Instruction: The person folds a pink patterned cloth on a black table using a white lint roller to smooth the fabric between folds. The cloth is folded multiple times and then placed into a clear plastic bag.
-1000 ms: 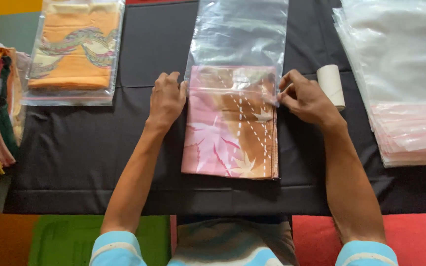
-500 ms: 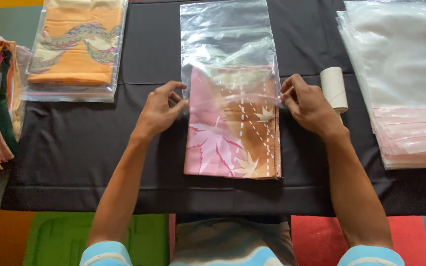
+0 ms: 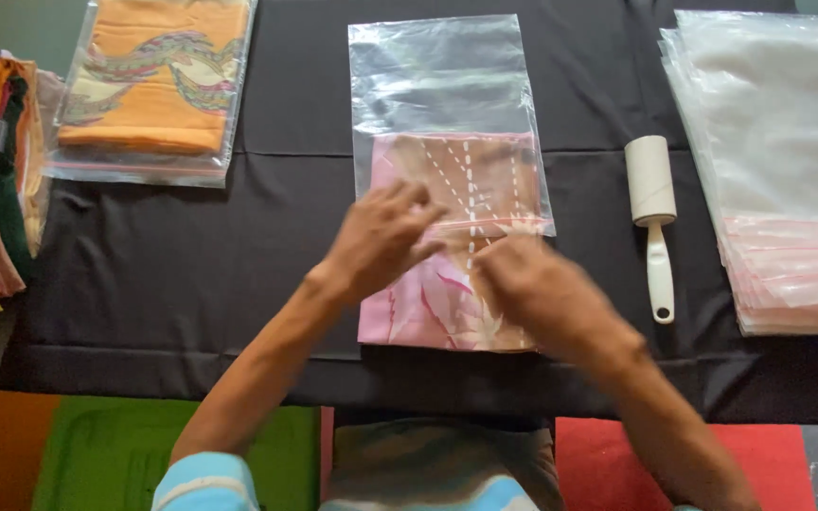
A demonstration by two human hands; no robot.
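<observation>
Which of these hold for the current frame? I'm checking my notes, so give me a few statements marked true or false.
1. Both hands rest on the pink cloth. True: the left hand and right hand lie on it.
2. The cloth is fully inside the clear bag. False: its near part sticks out of the bag's mouth.
3. The lint roller lies right of the bag. True.
4. The right hand holds the lint roller. False: it lies apart, untouched.
5. The orange cloth is unbagged. False: it sits in a clear bag.
</observation>
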